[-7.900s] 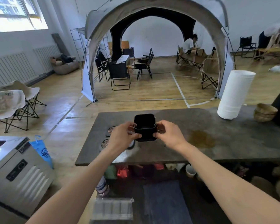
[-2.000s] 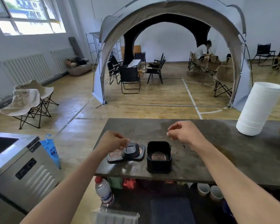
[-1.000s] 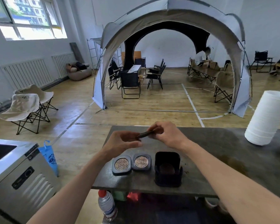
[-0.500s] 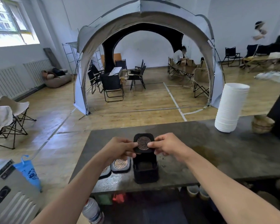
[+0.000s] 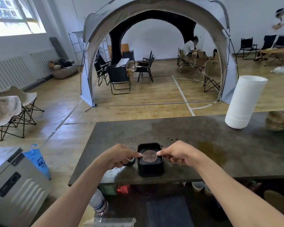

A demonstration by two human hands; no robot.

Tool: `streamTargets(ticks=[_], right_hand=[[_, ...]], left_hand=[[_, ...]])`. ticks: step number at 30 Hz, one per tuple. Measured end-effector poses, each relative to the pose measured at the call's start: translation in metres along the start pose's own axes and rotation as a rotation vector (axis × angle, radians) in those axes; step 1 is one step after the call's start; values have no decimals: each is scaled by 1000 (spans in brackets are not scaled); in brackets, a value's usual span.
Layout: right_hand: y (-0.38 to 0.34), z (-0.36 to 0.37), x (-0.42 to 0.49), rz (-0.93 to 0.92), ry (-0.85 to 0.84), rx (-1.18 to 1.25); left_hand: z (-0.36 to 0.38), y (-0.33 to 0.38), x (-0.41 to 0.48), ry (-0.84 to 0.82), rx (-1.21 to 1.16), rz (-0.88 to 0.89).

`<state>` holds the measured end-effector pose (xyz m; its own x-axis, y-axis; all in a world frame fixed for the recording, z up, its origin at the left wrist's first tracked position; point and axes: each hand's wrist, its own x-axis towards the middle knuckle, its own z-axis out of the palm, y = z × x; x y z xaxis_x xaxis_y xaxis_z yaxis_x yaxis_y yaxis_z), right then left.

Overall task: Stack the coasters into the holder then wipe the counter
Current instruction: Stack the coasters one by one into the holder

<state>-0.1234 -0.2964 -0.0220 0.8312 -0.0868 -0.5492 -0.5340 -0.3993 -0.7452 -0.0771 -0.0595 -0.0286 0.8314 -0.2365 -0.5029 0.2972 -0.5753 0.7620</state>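
Note:
A black square holder (image 5: 150,169) stands near the front edge of the dark counter (image 5: 187,128). A black coaster with a round copper pattern (image 5: 149,156) lies level in the holder's mouth. My left hand (image 5: 120,155) pinches the coaster's left edge and my right hand (image 5: 177,153) pinches its right edge. Another coaster (image 5: 129,161) lies on the counter just left of the holder, mostly hidden behind my left hand. A brown wet stain (image 5: 210,149) spreads on the counter to the right of my right hand.
A tall white roll (image 5: 243,102) stands at the counter's far right, with stacked wooden bowls (image 5: 277,122) beside it. A plastic bottle (image 5: 97,203) stands below the counter's front edge. A metal appliance (image 5: 11,182) sits at the left.
Both hands have lowered the coaster from above the holder down into its mouth. The view has shifted so the loose coasters on the left are now hidden behind my left hand.

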Motion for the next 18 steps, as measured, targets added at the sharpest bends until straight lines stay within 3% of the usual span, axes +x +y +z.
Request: streamTargets(ticks=[8, 11, 13, 16, 18], right_hand=[[6, 2, 10, 7, 30, -77], [-6, -11, -1, -94, 46, -181], [-21, -22, -6, -218, 98, -236], [-52, -20, -2, -395, 168, -249], [-74, -2, 9, -456, 159, -316]], left_hand=[[6, -9, 7, 84, 70, -45], [-6, -12, 3, 122, 30, 13], [-24, -14, -2, 234, 60, 120], [-53, -25, -2, 389, 315, 278], [-61, -34, -1, 336, 550, 336]])
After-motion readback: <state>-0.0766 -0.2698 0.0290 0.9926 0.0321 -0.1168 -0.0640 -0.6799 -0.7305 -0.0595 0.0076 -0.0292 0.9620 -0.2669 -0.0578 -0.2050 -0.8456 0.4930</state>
